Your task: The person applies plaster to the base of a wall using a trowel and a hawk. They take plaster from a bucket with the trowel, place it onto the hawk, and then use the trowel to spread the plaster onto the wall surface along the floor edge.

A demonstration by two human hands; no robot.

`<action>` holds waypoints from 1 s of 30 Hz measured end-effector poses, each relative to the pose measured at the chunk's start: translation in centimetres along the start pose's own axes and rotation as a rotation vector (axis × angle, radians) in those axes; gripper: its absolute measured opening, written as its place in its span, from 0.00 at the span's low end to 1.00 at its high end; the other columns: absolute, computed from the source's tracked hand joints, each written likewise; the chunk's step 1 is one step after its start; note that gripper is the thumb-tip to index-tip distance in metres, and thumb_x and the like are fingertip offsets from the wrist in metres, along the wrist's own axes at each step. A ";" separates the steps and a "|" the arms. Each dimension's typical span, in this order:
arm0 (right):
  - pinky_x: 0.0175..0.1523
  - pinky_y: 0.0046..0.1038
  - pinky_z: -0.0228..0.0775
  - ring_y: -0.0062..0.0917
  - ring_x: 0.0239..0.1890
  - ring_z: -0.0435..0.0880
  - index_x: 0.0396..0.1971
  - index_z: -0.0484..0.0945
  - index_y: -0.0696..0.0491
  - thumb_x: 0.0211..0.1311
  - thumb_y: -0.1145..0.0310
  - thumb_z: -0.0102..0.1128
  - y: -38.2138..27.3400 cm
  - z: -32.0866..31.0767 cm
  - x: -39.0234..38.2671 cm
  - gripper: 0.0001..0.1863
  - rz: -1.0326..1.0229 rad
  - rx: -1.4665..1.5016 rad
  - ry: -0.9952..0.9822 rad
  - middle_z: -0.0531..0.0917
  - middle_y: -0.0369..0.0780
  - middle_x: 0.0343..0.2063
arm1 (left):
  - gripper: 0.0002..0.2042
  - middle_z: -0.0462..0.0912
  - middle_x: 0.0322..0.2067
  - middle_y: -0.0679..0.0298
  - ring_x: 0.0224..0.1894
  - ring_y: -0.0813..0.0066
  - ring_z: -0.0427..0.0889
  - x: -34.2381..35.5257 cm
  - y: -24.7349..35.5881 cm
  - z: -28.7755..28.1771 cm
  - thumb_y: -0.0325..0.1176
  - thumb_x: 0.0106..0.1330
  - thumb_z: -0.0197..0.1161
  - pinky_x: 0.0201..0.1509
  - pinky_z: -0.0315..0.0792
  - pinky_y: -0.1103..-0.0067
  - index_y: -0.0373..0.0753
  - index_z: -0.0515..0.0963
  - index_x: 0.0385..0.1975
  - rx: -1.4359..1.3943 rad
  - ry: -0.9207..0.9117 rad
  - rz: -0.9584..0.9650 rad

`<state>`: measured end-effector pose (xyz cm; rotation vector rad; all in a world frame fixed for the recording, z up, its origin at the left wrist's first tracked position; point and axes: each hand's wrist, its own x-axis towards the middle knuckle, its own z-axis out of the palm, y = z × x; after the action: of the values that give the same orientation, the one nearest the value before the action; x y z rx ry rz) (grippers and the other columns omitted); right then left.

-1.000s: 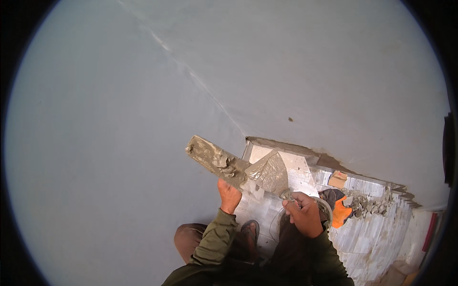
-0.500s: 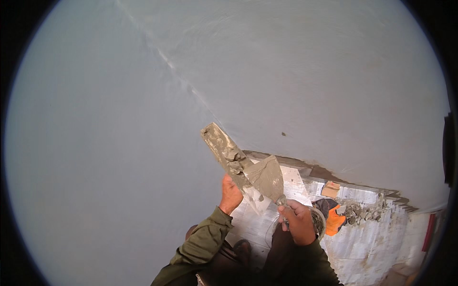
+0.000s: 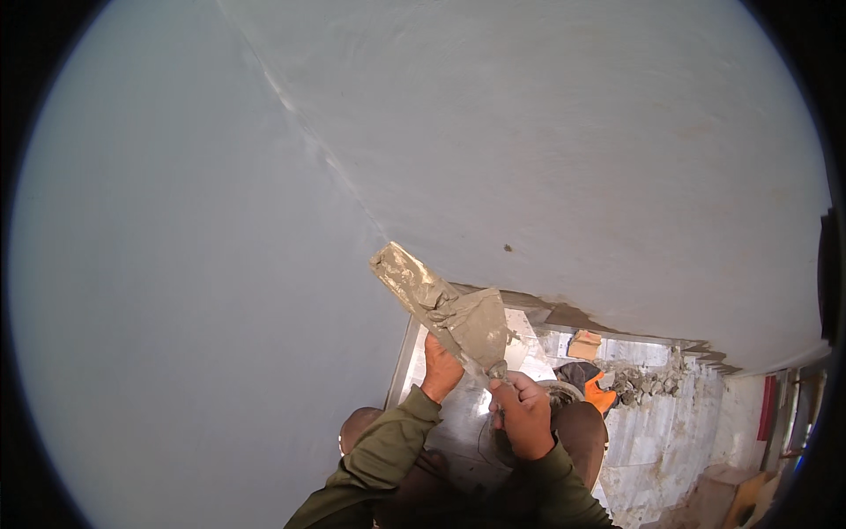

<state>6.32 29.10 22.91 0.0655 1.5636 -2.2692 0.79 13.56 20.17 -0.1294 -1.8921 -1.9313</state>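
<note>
Well, starting at the left, a smooth grey wall fills my view, and its corner line runs down behind the far end of a long plate. Whether that end touches the wall or merely overlaps it, I cannot tell. The left hand grips the plate from underneath, presumably to leave its upper face free for the grey paste; the handle and most of the curled fingers are out of sight. The broad scraper lies over the plate's nearer part, its blade apparently against the paste, though the smear blurs where one ends and the other begins. The right hand is closed round the scraper's handle, thumb on top, likely for control of the blade's angle.

Just beyond it, a bucket stands close by, probably for easy reach, but the right hand and a knee hide most of it and I can't see its contents. Farther right, a brownish block, an orange-and-dark item, perhaps a glove, and grey rubble lie on the streaked floor. At the far right, the dark rim cuts off a box.
</note>
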 end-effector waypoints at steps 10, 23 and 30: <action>0.18 0.16 0.58 0.14 0.15 0.67 0.33 0.73 0.58 0.60 0.66 0.53 2.6 3.1 0.1 0.10 -0.070 0.110 0.018 0.73 0.34 0.17 | 0.17 0.76 0.44 0.60 0.45 0.75 0.74 0.1 -0.6 -1.0 0.23 0.56 0.59 0.48 0.69 0.80 0.30 0.70 0.47 -0.023 -0.067 -0.040; 0.18 0.16 0.57 0.13 0.13 0.66 0.31 0.75 0.58 0.58 0.66 0.55 1.9 4.2 0.6 0.09 -0.071 0.136 0.056 0.73 0.34 0.16 | 0.21 0.74 0.45 0.58 0.47 0.72 0.73 0.6 -0.9 -1.8 0.25 0.55 0.62 0.51 0.68 0.78 0.31 0.67 0.49 0.023 -0.078 0.017; 0.16 0.15 0.54 0.14 0.13 0.66 0.34 0.77 0.60 0.57 0.68 0.55 -0.1 2.7 2.0 0.11 -0.012 0.158 -0.045 0.74 0.35 0.16 | 0.20 0.75 0.44 0.57 0.46 0.68 0.75 1.6 -1.0 -4.0 0.27 0.55 0.62 0.49 0.69 0.75 0.33 0.68 0.48 0.125 -0.127 0.085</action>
<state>4.86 26.09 23.51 0.0472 1.3635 -2.3832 -0.15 9.30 19.60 -0.2953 -2.0491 -1.7812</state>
